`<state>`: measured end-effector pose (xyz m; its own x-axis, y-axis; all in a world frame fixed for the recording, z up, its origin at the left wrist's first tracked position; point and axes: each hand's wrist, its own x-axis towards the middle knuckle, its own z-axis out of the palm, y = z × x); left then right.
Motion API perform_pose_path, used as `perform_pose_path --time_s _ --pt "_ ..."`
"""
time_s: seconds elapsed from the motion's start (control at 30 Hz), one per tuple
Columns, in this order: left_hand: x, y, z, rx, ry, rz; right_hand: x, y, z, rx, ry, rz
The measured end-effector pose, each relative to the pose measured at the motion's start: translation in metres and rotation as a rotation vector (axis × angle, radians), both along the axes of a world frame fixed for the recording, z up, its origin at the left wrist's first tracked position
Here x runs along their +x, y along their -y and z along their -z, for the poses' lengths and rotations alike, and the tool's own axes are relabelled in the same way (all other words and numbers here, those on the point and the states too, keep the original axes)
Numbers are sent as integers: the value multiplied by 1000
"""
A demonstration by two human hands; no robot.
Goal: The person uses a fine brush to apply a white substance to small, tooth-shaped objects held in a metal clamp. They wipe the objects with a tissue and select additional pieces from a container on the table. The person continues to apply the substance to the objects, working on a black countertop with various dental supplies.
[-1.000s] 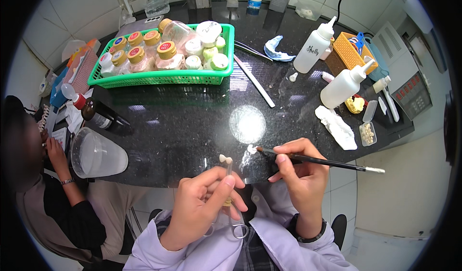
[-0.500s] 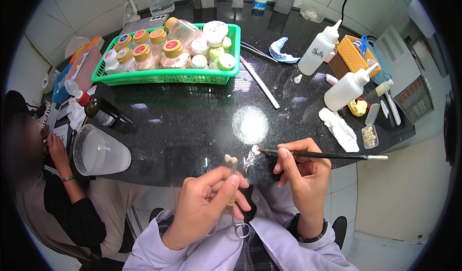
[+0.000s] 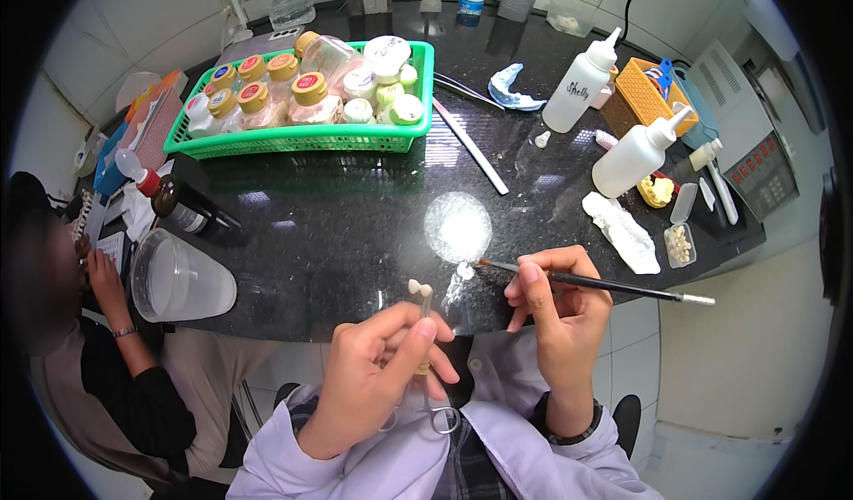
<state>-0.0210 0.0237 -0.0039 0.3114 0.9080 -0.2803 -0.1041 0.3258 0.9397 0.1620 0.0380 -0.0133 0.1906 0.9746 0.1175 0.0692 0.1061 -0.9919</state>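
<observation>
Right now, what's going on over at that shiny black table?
Someone in a pale lilac coat is working at the black counter. Their left hand holds a tool with scissor-like handles, with a small pale piece at its tip. Their right hand holds a thin brush, its tip close beside a wet-looking white blob; I can't tell if they touch. Farther back sits a green basket of jars. Another person sits at the left.
</observation>
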Motion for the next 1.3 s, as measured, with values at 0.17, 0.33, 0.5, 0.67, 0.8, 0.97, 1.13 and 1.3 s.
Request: perform_pose_path --time_s 0.17,0.33,0.5,0.67,0.8,0.97,1.13,1.3 --pt "-2 2 -1 -6 4 -3 -2 1 -2 0 25 -14" --pt "-3 3 -7 -44 54 34 -3 2 -2 106 -65 23" --pt "-18 17 -30 174 192 200 -21 -10 -55 231 -28 -173" --pt "-21 29 -35 295 171 333 -31 -13 -64 284 229 -88" --pt "-12 27 -23 287 200 455 -8 -11 -6 237 235 -58" --pt "-5 23 -12 268 191 479 -2 -7 7 256 201 2" --pt "0 20 -13 239 142 461 0 -9 9 232 205 -16" --pt "8 19 -2 242 113 481 4 -10 11 246 196 -14"
